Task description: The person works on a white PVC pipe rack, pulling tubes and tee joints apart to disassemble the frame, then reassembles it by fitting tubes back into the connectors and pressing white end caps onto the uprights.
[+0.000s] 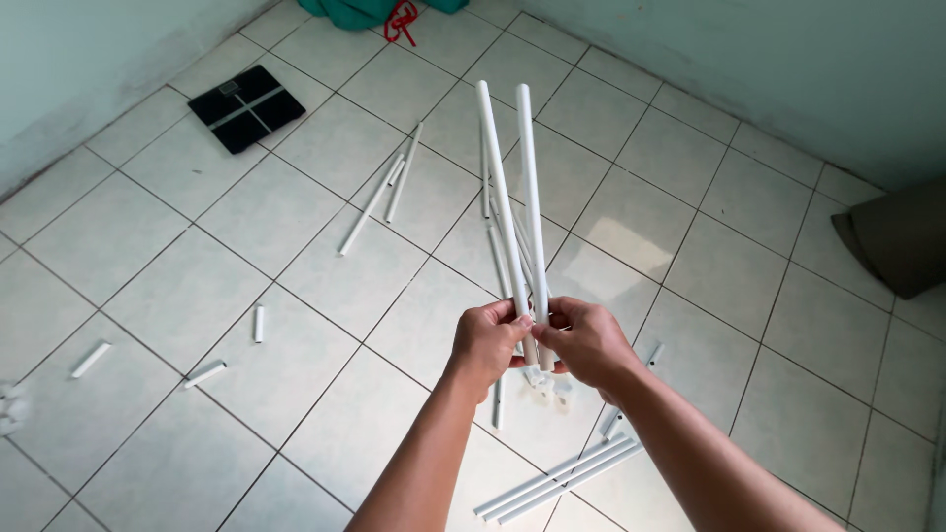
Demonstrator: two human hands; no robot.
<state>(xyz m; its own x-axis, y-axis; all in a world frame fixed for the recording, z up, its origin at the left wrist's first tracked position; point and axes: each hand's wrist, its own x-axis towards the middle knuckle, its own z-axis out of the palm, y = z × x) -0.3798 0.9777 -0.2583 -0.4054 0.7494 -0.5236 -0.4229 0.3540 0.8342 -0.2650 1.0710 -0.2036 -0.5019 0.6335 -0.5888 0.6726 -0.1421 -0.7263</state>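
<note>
Two long white tubes stand nearly upright in front of me, crossing low down. My left hand (490, 344) grips the lower end of the left tube (498, 187). My right hand (589, 341) grips the lower end of the right tube (530, 197). The hands touch each other around the tube ends. Small white connector pieces (548, 382) lie on the floor just under my hands.
White tiled floor with loose white tubes: a long pair (379, 197) further off, short pieces (205, 373) at left, a bundle (557, 480) near my right arm. A black bathroom scale (246, 107) lies far left. Teal walls, a dark mat (897, 236) at right.
</note>
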